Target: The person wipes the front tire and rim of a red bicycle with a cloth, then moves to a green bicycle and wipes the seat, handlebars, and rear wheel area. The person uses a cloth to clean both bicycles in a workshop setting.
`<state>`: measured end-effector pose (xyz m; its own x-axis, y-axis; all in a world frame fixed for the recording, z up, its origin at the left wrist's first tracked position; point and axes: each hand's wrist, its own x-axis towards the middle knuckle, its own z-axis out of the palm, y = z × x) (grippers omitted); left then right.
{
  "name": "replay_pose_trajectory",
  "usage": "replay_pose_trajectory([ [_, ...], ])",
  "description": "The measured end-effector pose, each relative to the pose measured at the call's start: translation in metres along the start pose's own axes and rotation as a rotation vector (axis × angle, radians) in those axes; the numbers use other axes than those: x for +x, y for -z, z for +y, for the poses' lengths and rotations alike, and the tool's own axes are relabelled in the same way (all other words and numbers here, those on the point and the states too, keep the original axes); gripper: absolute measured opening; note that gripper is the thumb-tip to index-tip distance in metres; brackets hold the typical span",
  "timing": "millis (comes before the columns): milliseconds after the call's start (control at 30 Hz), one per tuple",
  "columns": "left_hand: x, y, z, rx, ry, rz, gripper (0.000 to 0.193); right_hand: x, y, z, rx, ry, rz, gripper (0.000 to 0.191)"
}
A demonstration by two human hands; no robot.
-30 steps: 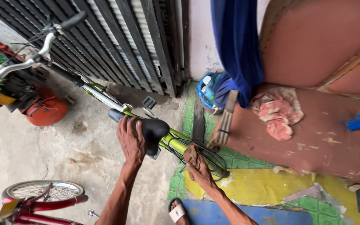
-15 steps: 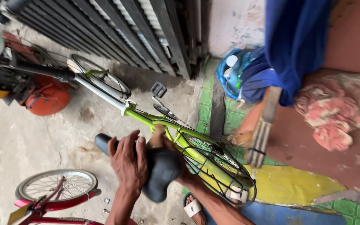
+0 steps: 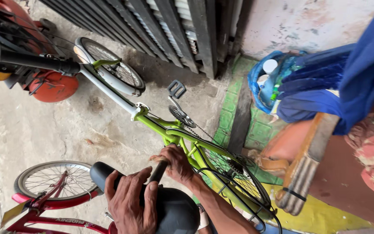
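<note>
1. The left hand (image 3: 130, 203) lies flat over the black saddle (image 3: 161, 206) at the near edge of the scene, fingers curled down over its top and gripping it.
2. The right hand (image 3: 176, 162) is closed in a fist round the dark seat post (image 3: 157, 172) just below the saddle, where the post meets the frame.
3. The green bicycle (image 3: 169, 132) stands on the concrete floor (image 3: 31, 125) in the middle of the scene. Its long axis runs from far left to near right.
4. Its front wheel (image 3: 111, 71) points to the far left, toward the dark slatted gate (image 3: 161, 30); its rear wheel (image 3: 234, 177) sits near right, beside the green and yellow mat (image 3: 247, 125).
5. The saddle's narrow nose points left.
6. A red bicycle (image 3: 44, 203) lies near left, just beside the saddle.
7. An orange-red tank (image 3: 53, 86) sits at the far left.
8. A blue bag (image 3: 269, 82) rests far right, against the wall.
</note>
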<state>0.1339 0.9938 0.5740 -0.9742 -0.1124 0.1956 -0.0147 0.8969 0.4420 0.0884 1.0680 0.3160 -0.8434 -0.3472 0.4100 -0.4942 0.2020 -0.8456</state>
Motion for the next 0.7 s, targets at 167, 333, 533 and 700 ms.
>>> replay_pose_trajectory([
  [167,0.0,-0.002,-0.001,-0.002,-0.022,0.0,0.028,0.005,0.003,0.025,-0.146,0.009,-0.082,0.014],
  [333,0.001,-0.002,0.002,-0.022,-0.025,0.017,0.024,0.007,0.0,0.025,-0.231,0.03,-0.014,0.018],
  [533,0.005,0.002,0.011,-0.034,-0.085,0.043,0.021,0.0,-0.001,-0.029,0.273,-0.071,0.069,0.011],
  [700,0.005,0.004,0.015,-0.039,-0.072,0.045,0.018,-0.02,0.01,-0.085,0.26,0.086,0.047,0.013],
])
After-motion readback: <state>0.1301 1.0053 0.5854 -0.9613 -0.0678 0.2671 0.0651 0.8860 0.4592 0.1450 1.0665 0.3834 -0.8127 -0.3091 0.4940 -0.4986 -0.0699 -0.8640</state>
